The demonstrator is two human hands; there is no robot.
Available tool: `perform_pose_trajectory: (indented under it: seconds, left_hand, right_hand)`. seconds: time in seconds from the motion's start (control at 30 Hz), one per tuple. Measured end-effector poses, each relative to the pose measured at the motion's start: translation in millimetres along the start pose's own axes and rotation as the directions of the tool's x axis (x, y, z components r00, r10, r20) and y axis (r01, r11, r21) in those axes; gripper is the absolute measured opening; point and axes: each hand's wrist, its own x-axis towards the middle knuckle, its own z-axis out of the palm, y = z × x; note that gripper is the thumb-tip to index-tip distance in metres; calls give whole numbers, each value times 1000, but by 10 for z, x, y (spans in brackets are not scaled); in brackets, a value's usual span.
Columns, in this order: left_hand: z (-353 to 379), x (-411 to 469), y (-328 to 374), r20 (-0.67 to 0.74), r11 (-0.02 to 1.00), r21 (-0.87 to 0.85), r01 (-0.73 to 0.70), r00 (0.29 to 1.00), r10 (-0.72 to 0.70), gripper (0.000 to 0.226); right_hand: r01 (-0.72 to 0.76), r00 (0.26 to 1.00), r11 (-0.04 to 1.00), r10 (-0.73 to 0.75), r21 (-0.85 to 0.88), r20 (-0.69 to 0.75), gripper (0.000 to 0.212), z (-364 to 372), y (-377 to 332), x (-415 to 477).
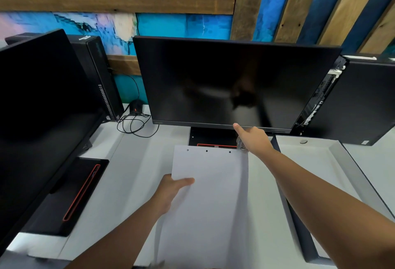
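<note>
One punched sheet (209, 194), two dark monitors (224, 83) ahead.
Our left hand (171, 189) pinches the sheet above the desk (136, 151); our right hand (254, 140) grips one small clear object (242, 146) by its top corner.

This is an office computer room: a centre monitor (224, 83) and a left monitor (38, 108), both dark, stand beside black tower computers (359, 102) on a white surface (136, 151), with a corded mouse (135, 106) far behind and a punched sheet of paper (209, 194) near.

One head-worn wide-angle view – looking forward and down, close over the bench (149, 147) – faces the monitor (224, 83).
</note>
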Motion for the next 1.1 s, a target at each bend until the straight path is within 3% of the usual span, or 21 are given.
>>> perform_pose_trajectory:
  seconds: [0.3, 0.5, 0.67, 0.93, 1.1]
  left_hand:
    - [0, 21, 9, -11, 1000, -5, 0, 1000, 0, 22]
    - [47, 33, -4, 9, 1000, 20, -12, 1000, 12, 21]
    - [65, 76, 7, 3, 1000, 12, -17, 1000, 17, 22]
    - [134, 122, 24, 4, 1000, 7, -23, 1000, 23, 25]
    - [135, 121, 51, 4, 1000, 3, -30, 1000, 30, 22]
  right_hand:
    - [-135, 982, 990, 129, 34, 141, 30, 41, 381, -58]
    - [-224, 957, 973, 210, 50, 200, 28, 53, 616, -110]
    - [-236, 925, 959, 272, -158, 267, 26, 164, 886, -173]
    - [-85, 917, 909, 231, -408, 324, 8, 355, 1010, -237]
    - [-19, 931, 887, 184, -462, 315, 11, 414, 1051, -227]
